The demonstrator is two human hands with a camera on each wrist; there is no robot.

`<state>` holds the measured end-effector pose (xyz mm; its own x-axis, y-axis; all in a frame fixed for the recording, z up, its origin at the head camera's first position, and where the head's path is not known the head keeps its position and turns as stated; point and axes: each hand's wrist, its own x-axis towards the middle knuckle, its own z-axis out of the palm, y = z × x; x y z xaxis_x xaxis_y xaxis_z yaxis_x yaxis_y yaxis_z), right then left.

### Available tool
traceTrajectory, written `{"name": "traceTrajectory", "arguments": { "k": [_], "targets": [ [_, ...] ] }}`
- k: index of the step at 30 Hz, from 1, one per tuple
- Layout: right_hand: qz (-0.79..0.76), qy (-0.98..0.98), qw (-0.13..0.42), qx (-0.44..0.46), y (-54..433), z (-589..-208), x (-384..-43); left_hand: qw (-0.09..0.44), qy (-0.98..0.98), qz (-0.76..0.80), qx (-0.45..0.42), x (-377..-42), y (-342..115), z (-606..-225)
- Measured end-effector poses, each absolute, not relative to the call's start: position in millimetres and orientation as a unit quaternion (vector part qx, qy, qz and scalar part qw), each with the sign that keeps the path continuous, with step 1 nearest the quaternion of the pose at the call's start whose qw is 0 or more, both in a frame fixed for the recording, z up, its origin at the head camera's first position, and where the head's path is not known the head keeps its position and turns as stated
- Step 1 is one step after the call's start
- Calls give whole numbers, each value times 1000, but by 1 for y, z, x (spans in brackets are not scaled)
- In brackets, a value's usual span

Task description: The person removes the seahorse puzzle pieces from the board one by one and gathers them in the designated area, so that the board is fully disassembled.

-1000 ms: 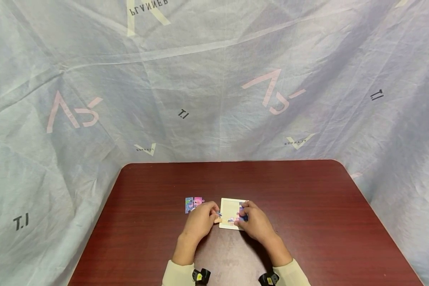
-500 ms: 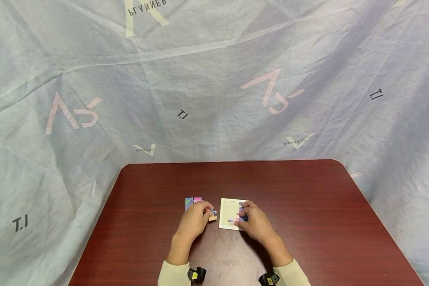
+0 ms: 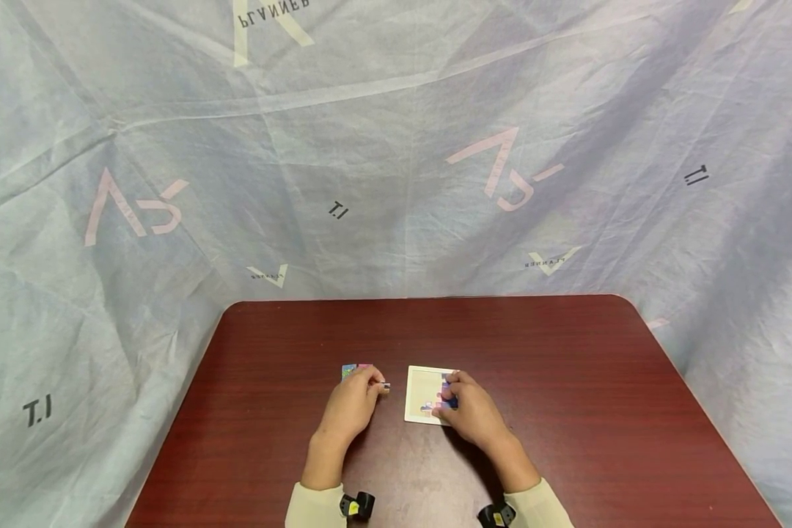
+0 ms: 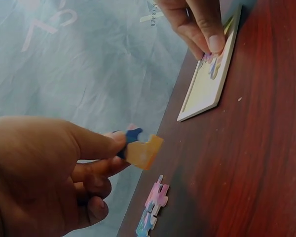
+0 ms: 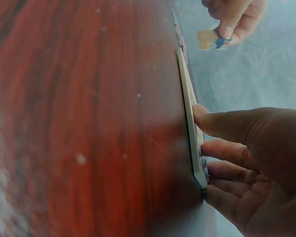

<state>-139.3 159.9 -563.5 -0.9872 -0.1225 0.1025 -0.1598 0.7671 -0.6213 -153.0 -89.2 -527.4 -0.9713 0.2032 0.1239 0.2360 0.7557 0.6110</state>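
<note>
My left hand [image 3: 350, 405] pinches a jigsaw piece [image 4: 144, 153] between thumb and fingers, raised above the table. The piece is orange-yellow and dark blue, with a notched edge. To its right lies a cream puzzle tray [image 3: 425, 390], with several fitted pieces [image 3: 427, 406] along its right and near sides; the rest of its floor is bare. My right hand [image 3: 477, 415] holds the tray at the right side, thumb on the near part and bent fingers over the fitted pieces, hiding some of them. Pink and blue loose pieces [image 4: 153, 203] lie joined on the table, partly hidden by my left hand in the head view.
The dark red wooden table [image 3: 567, 381] extends around the tray. Beyond its back edge hangs a pale grey printed cloth [image 3: 396, 183], which also encloses both sides.
My left hand has drawn back leftward from the tray's left edge with the jigsaw piece, turning it and covering more of the loose pieces. The right hand and tray stay put.
</note>
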Motion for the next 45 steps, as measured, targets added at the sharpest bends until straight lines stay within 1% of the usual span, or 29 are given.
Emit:
{"name": "traceTrajectory", "arguments": {
  "k": [4,23,45],
  "targets": [
    [334,-939,31,74,160,-563,-139,31,-938,-323,-118,-154,-93,-528],
    [335,-938,36,79,161,-566,-140,11,-946,-309,-93,-154,-114,-529],
    [330,-940,36,82,162,-567,-142,39,-955,-288,-65,-157,-134,-531]
  ]
}}
